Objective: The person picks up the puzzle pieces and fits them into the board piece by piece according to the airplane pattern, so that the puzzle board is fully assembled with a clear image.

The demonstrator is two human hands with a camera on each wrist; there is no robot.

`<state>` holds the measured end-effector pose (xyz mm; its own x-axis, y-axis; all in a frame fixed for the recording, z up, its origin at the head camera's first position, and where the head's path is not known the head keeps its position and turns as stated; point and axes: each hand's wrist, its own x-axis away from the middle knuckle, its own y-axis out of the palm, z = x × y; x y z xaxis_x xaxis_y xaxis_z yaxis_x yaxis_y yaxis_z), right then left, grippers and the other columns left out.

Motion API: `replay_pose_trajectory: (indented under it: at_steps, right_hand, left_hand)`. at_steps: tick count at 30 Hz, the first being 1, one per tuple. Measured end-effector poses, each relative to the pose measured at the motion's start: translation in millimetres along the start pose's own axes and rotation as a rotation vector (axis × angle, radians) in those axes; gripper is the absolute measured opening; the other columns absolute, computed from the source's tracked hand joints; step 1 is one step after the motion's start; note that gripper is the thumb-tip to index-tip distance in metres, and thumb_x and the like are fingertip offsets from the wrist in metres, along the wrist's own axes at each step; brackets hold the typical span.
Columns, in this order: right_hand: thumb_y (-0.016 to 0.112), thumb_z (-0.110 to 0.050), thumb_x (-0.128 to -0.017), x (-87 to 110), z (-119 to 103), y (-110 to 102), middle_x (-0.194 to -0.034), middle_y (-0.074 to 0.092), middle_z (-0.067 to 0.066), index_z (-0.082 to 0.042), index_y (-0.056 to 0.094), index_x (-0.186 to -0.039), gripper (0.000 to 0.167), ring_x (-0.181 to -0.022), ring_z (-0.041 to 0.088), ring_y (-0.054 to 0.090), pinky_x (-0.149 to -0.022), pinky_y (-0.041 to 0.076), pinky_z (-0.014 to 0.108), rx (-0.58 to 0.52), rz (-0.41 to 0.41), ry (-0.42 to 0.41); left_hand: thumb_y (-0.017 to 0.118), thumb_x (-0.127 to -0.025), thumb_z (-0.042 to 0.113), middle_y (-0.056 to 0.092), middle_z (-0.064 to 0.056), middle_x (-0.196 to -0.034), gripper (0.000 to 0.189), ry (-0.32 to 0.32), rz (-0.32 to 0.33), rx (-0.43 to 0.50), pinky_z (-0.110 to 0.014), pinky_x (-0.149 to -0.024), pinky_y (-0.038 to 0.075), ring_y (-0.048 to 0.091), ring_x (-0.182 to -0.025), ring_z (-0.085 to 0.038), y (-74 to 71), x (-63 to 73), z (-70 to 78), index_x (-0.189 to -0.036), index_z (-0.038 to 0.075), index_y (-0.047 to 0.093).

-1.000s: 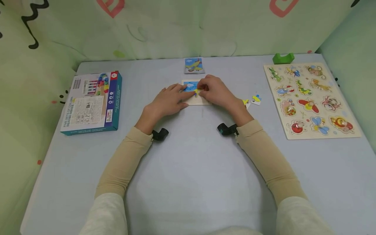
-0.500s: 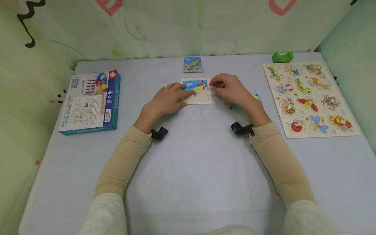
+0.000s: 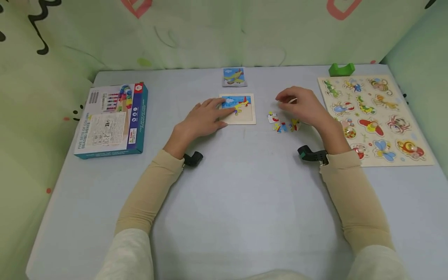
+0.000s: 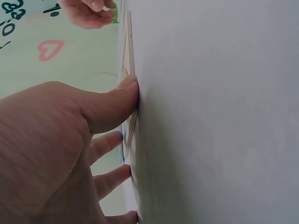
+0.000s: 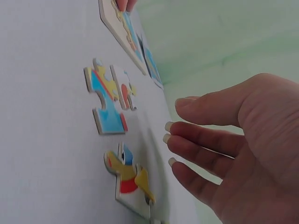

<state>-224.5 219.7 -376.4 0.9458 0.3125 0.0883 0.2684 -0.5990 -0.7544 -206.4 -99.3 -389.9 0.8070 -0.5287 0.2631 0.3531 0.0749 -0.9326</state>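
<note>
My left hand [image 3: 206,118] lies with spread fingers over the left side of a small wooden jigsaw board [image 3: 247,117], whose upper part holds blue-sky and yellow plane pieces. In the left wrist view, the thumb of the left hand [image 4: 51,140] presses at the edge of the board [image 4: 130,42]. Away to the right, my right hand [image 3: 304,105] hovers above several loose jigsaw pieces [image 3: 273,118], its fingers loosely bent. Nothing sits between thumb and fingers of the right hand [image 5: 247,144] in the right wrist view, where blue and yellow pieces [image 5: 112,120] lie on the table beside it.
Behind the board is a small plane picture [image 3: 234,77]. A boxed bead set [image 3: 108,120] lies at the left. At the right is a large wooden insect puzzle [image 3: 378,120], partly behind the right forearm, with a green curved block [image 3: 341,70] at its back edge.
My right hand has left the board and moved right over the loose pieces, uncovering the red tail piece in the board. The left hand has stayed on the board.
</note>
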Motion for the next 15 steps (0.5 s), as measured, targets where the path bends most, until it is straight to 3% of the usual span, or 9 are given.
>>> replay_pose_trajectory:
  at_steps: [15]
  right_hand:
    - [0.059, -0.012, -0.097, 37.1, 35, -25, -0.126, 0.061, 0.019, -0.001, 0.063, -0.125, 0.031, -0.115, 0.030, 0.053, -0.100, 0.044, 0.051, 0.051, -0.022, 0.077]
  left_hand:
    - [0.047, -0.104, 0.043, 0.017, -0.001, -0.168, 0.055, -0.010, -0.019, 0.016, -0.061, -0.122, 0.016, 0.011, -0.156, -0.032, -2.1, 1.6, 1.6, -0.155, 0.041, 0.028]
